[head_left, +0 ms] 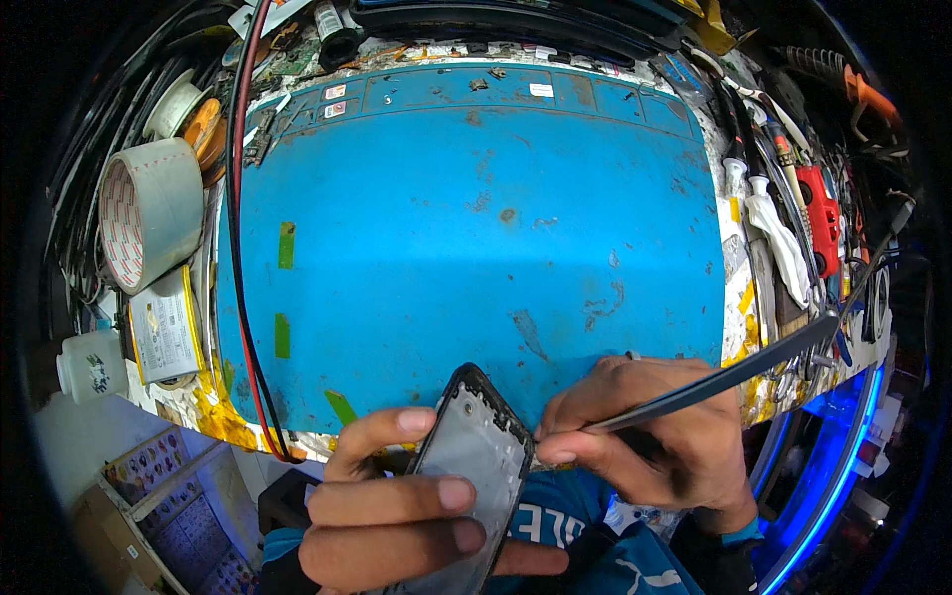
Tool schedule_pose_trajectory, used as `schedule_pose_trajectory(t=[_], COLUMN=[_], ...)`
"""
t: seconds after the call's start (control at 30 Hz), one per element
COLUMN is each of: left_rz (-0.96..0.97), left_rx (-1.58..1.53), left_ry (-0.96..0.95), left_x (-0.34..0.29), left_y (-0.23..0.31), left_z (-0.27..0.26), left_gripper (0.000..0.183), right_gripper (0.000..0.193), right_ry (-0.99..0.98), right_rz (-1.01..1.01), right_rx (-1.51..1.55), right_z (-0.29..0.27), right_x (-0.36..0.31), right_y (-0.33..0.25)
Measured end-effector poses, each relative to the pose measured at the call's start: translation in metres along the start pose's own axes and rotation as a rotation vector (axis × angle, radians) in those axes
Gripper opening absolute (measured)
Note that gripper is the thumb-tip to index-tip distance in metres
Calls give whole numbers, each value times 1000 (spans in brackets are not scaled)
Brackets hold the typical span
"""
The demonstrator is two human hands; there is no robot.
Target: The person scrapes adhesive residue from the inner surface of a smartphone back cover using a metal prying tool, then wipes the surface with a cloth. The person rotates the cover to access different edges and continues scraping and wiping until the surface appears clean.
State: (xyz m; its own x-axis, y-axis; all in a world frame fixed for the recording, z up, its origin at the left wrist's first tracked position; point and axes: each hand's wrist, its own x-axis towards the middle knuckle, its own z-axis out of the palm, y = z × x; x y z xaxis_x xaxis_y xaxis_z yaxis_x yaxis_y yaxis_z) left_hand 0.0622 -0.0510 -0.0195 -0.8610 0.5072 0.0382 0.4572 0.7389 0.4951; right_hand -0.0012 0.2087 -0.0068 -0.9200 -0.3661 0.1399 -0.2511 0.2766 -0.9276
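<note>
My left hand is wrapped round a smartphone frame with a black rim and a scuffed grey inner face. The frame is tilted, its top end pointing up and away over the near edge of the blue mat. Against the frame's right edge, the thumb and forefinger of my right hand are pinched together. That hand also holds dark, long, flat tweezers, their narrow end at the fingers and their wide end sticking out up and right. Anything tiny between the fingertips is hidden.
Red and black cables run down the mat's left side, near green tape strips. Further left stand a tape roll, a boxed packet and a white bottle. Tools and a red device crowd the right edge.
</note>
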Motion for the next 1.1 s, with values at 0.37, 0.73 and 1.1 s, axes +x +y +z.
schedule_pose_trajectory(t=[0.37, 0.73, 1.1], left_rz=[154, 146, 204], left_rx=[-309, -378, -1121], left_ry=[316, 444, -19], left_x=[20, 45, 55], left_y=[11, 29, -28], left_z=[17, 19, -21], left_gripper=[67, 89, 70], right_gripper=[14, 17, 17], right_ry=[-42, -86, 148], right_rz=[-24, -39, 93], right_rx=[-56, -11, 168], right_z=[-2, -5, -4], right_x=[1, -1, 0], right_y=[-1, 1, -1])
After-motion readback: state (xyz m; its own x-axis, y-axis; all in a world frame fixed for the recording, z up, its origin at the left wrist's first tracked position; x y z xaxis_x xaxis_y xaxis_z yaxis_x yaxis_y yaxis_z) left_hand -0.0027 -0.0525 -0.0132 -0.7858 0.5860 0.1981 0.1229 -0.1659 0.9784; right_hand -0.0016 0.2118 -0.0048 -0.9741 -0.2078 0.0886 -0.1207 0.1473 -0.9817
